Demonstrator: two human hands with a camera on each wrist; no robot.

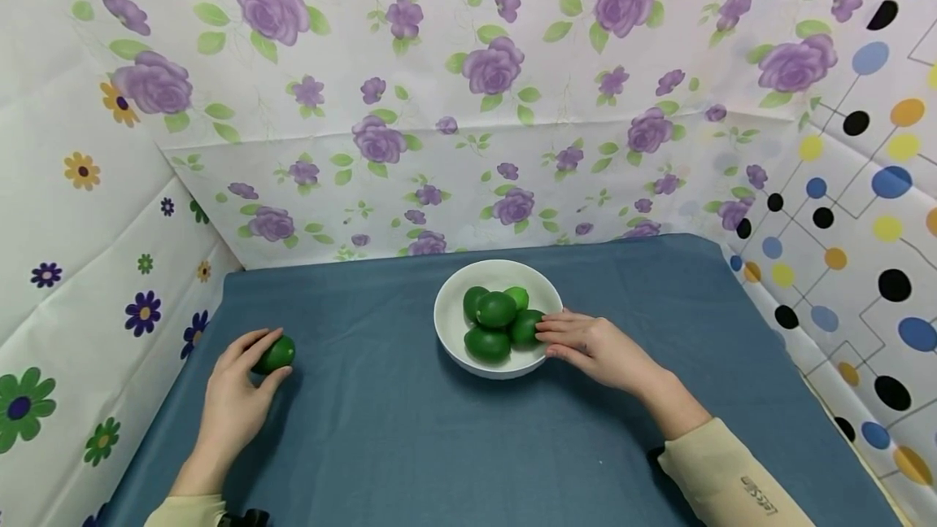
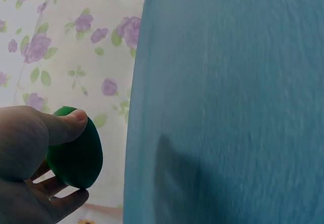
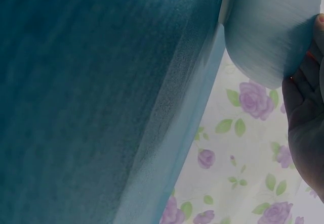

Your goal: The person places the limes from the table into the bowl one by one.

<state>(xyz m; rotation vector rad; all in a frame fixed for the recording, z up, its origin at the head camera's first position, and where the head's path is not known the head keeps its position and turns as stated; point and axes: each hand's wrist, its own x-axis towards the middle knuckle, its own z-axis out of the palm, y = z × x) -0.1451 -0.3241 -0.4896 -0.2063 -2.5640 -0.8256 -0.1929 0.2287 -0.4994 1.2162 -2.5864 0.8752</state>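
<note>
Over the left side of the table, my left hand (image 1: 237,393) grips a dark green lime (image 1: 276,355) between thumb and fingers. The left wrist view shows the thumb lying over this lime (image 2: 76,155), with fingertips at its lower end. Several more green limes (image 1: 488,344) lie heaped in a white bowl (image 1: 450,324) near the middle. My right hand (image 1: 596,350) is at the bowl's right rim, its fairly straight fingers reaching over the edge to the rightmost lime (image 1: 525,328). In the right wrist view, fingertips are beside the bowl's outer wall (image 3: 273,32); the limes are hidden there.
A blue cloth (image 1: 381,437) covers the table. Behind it hangs a white sheet with purple roses (image 1: 512,206). A flower-patterned sheet (image 1: 80,283) stands along the left, and a sheet with coloured dots (image 1: 856,210) along the right.
</note>
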